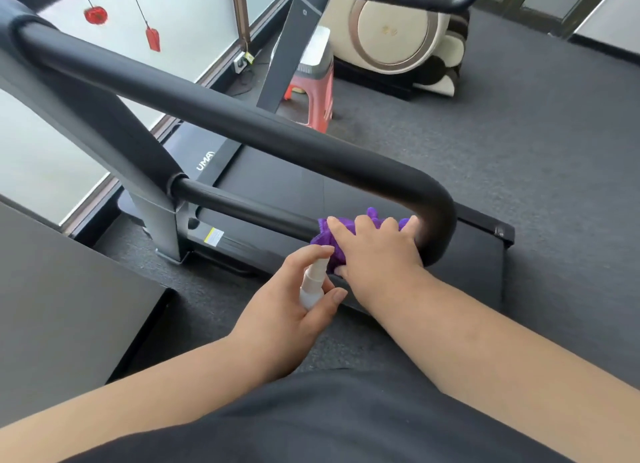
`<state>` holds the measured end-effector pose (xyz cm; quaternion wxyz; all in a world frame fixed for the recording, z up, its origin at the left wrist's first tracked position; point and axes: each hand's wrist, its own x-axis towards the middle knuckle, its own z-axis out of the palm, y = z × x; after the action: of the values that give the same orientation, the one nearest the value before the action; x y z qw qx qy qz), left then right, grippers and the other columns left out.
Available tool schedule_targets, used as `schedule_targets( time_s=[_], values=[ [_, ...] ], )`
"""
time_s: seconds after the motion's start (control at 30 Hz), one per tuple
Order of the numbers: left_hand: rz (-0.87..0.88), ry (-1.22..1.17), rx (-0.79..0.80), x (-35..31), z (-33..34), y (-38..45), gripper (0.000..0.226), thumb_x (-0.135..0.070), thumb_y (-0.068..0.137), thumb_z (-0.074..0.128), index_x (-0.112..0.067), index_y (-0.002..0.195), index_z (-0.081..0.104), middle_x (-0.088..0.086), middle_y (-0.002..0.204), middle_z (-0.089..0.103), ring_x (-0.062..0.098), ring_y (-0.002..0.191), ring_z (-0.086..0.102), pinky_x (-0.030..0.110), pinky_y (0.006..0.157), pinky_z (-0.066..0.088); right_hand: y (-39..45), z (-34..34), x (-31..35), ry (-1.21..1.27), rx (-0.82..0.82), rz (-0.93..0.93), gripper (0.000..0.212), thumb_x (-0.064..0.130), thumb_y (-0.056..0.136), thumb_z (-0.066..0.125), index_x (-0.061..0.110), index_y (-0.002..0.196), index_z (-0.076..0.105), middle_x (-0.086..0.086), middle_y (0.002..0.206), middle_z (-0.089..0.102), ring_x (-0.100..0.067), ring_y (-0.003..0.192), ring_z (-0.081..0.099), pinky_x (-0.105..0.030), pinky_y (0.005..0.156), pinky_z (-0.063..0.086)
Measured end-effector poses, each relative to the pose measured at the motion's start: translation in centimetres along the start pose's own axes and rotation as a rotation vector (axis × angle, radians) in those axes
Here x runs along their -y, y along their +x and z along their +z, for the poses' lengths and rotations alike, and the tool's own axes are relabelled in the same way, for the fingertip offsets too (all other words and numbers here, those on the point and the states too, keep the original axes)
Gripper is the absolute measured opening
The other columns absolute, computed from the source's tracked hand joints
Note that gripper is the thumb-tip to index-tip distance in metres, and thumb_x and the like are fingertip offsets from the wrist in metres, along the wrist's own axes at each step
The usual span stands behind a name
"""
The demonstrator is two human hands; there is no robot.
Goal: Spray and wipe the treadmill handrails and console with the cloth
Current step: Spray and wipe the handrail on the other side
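Landmark: the black padded handrail (242,116), which runs from the upper left down to a curved bend at centre right.
Hands: two, both bare, both just below the handrail's bend.
Cloths: one, a purple cloth (327,241), bunched against the thinner lower bar that leaves the bend.
Spray bottles: one, a small white spray bottle (313,284), nozzle tilted up toward the cloth.
Right hand (377,251): fingers spread and laid flat over the cloth, pressing it onto the bar right beside the bend; fingertips reach the far side of the bar.
Left hand (294,303): curled closed around the spray bottle, index finger arched over the nozzle top, thumb along the bottle's side; it sits just below and left of the cloth.
Treadmill deck (277,189): one, dark, lying beneath the handrail.
Stools: one red plastic stool (318,92), beyond the handrail, well apart from the hands.
Red hanging ornaments: two, on the window above the handrail's upper end.
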<state>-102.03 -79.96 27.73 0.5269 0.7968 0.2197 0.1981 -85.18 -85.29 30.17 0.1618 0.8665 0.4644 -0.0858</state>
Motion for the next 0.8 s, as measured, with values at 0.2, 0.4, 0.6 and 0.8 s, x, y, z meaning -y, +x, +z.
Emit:
schedule_targets(
  time_s=[0.2,0.4,0.6,0.8],
  values=[
    [0.017,0.072,-0.022,0.4,0.1,-0.7,0.05,-0.052,0.088,0.061,-0.065,0.128,0.033,-0.017,0.093,0.064,0.009,0.07,0.064,0.02,0.063,0.048,0.2,1.9,0.8,-0.128,-0.122,-0.047,0.087,0.034,0.091,0.061,0.023,0.155,0.004,-0.012,0.138,0.043,-0.036,0.103,0.055,-0.05,0.082,0.041],
    [-0.02,0.104,-0.11,2.2,-1.6,-1.6,0.05,-0.054,0.09,0.061,-0.062,0.131,0.034,-0.015,0.092,0.064,0.011,0.069,0.064,0.022,0.063,0.05,2.5,2.0,3.4,-0.055,-0.188,-0.107,0.073,0.028,0.093,0.051,0.021,0.154,0.012,-0.008,0.138,0.044,-0.034,0.102,0.056,-0.048,0.081,0.042],
    [-0.02,0.129,-0.123,2.5,-2.7,-1.3,0.048,-0.059,0.088,0.059,-0.063,0.129,0.033,-0.013,0.092,0.064,0.013,0.069,0.063,0.034,0.062,0.052,5.1,0.9,6.4,0.085,-0.249,-0.255,0.066,0.029,0.094,0.049,0.025,0.152,0.02,-0.003,0.147,0.04,-0.032,0.111,0.054,-0.047,0.09,0.042],
    [0.014,0.136,-0.074,1.2,-1.5,-0.2,0.051,-0.053,0.087,0.06,-0.065,0.128,0.033,-0.018,0.093,0.064,0.009,0.071,0.063,0.013,0.063,0.045,2.9,-2.6,3.0,0.081,-0.275,-0.321,0.053,0.026,0.091,0.056,0.029,0.141,0.037,-0.002,0.137,0.044,-0.029,0.111,0.052,-0.041,0.079,0.041]
  ],
)
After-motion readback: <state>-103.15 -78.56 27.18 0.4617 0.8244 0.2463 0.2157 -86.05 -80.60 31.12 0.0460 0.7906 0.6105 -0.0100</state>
